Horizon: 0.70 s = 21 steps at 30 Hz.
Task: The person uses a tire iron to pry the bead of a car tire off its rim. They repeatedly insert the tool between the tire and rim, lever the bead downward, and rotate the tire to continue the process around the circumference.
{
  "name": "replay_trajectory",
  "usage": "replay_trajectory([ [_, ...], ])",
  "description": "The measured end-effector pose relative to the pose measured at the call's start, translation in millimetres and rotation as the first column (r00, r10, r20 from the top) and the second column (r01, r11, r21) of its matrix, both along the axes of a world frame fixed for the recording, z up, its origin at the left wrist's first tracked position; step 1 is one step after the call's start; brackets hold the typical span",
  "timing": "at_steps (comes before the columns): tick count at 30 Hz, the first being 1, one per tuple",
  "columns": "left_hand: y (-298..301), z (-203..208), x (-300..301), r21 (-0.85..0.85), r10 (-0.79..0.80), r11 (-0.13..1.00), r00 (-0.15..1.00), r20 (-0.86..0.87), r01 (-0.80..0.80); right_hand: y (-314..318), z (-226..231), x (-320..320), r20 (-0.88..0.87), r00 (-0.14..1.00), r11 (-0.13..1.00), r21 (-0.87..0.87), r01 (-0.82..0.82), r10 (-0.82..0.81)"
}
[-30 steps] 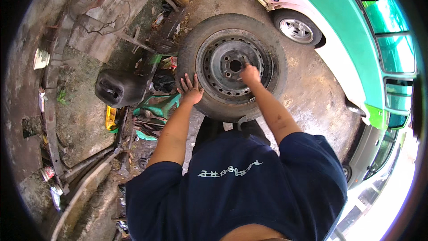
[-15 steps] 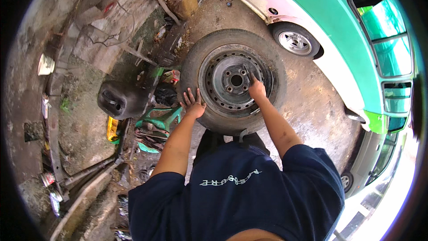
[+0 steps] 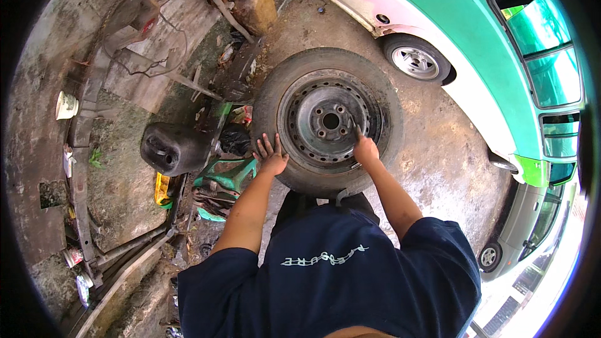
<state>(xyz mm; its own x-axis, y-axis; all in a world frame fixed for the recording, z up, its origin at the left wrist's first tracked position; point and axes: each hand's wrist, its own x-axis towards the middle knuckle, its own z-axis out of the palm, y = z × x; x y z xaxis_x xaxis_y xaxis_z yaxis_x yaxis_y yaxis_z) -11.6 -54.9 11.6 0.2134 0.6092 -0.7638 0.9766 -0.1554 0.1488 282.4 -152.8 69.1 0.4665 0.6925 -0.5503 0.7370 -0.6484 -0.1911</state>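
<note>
A car wheel with a worn tyre (image 3: pixel 269 87) and a dark steel rim (image 3: pixel 316 112) lies face up in front of my body. My left hand (image 3: pixel 271 156) rests flat on the tyre's near left sidewall, its fingers spread. Over the near right part of the rim, my right hand (image 3: pixel 365 149) is closed round a dark, slim tool (image 3: pixel 358 130). The tool's upper end points toward the hub, and its kind is hard to make out. Most of it is hidden by my fingers.
A green and white van (image 3: pixel 463 69) stands at the right, a grey car (image 3: pixel 516 228) behind it. To my left are a black plastic jerrycan (image 3: pixel 178 149), a green stool (image 3: pixel 228 175) with dark cloth, and a yellow container (image 3: pixel 161 189). A brownish jerrycan (image 3: pixel 253 9) sits at the far end.
My right hand has moved nearer to me along the rim with the tool, relative to the hub. My left hand stays on the sidewall. The view has shifted slightly.
</note>
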Motion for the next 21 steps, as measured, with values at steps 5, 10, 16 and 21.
replay_trajectory([
  [5,0.7,5.1,0.8,-0.001,0.018,1.000,1.000,0.009,-0.018,32.5,-7.2,4.4,-0.049,0.998,0.995,0.088,-0.046,0.051],
  [10,0.5,8.1,2.5,-0.005,0.019,1.000,1.000,-0.005,-0.019,3.5,8.0,-16.1,-0.046,0.997,0.998,-0.006,-0.056,0.056],
  [16,-1.7,-0.4,-1.0,0.024,0.007,1.000,1.000,0.014,-0.007,11.7,9.4,-16.8,-0.031,0.998,0.998,0.001,-0.058,0.058],
  [21,-1.7,-2.0,-1.6,0.037,0.019,0.999,0.999,0.036,-0.020,45.3,-1.6,-4.9,-0.025,0.999,0.999,0.032,-0.033,0.034],
])
